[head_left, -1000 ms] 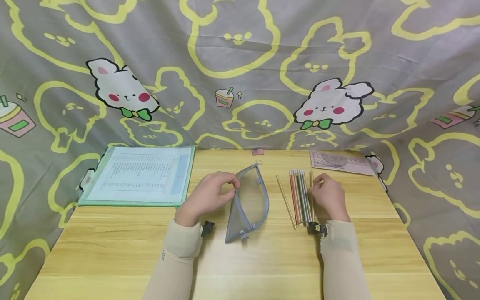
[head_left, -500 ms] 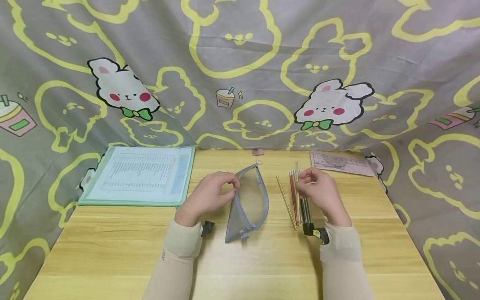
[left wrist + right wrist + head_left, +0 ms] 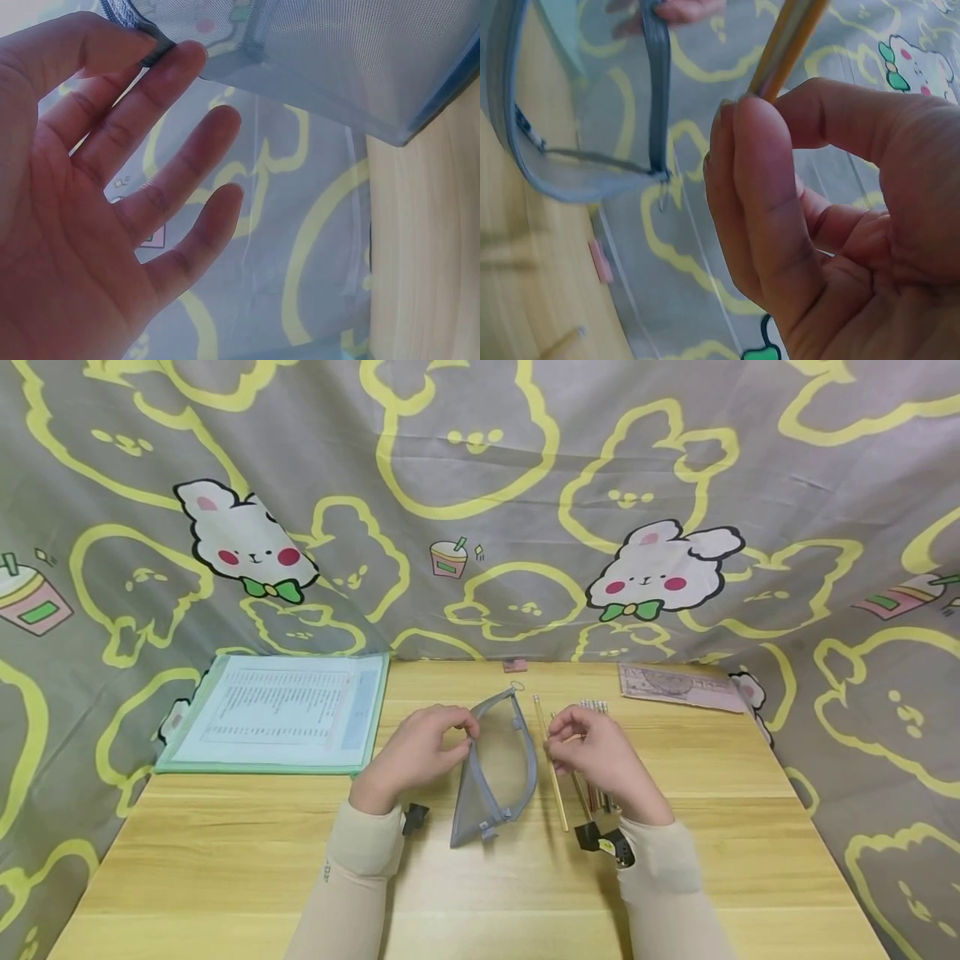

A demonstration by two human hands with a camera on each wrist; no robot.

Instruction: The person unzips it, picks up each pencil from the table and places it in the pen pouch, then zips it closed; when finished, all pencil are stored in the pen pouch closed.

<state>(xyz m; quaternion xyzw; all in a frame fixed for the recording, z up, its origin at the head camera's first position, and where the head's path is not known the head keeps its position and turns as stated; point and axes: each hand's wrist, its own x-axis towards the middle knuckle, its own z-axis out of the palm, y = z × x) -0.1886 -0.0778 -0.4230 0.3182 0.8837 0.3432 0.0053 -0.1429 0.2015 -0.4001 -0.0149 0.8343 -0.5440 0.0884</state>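
My left hand [image 3: 423, 747] pinches the edge of a grey mesh zipper pouch [image 3: 474, 814] between thumb and fingertips, and the pouch's mouth gapes wide. In the left wrist view the pouch's mesh [image 3: 322, 67] hangs beyond the fingers, with the last two fingers spread free. My right hand [image 3: 596, 756] pinches a yellow pencil [image 3: 558, 797] just right of the pouch, its far end pointing away from me. In the right wrist view that pencil [image 3: 791, 41] rises from between thumb and fingers. Several other pencils [image 3: 596, 706] lie partly hidden beneath the right hand.
A green-edged document folder [image 3: 277, 714] lies at the back left of the wooden table [image 3: 495, 906]. A small pink eraser-like block [image 3: 515, 666] sits by the back edge. At the back right is a flat pink printed case [image 3: 678, 685]. Patterned cloth surrounds the table.
My right hand has lifted a pencil from the right side of the row and carried it left, close to the pouch. The left hand and pouch have stayed in place.
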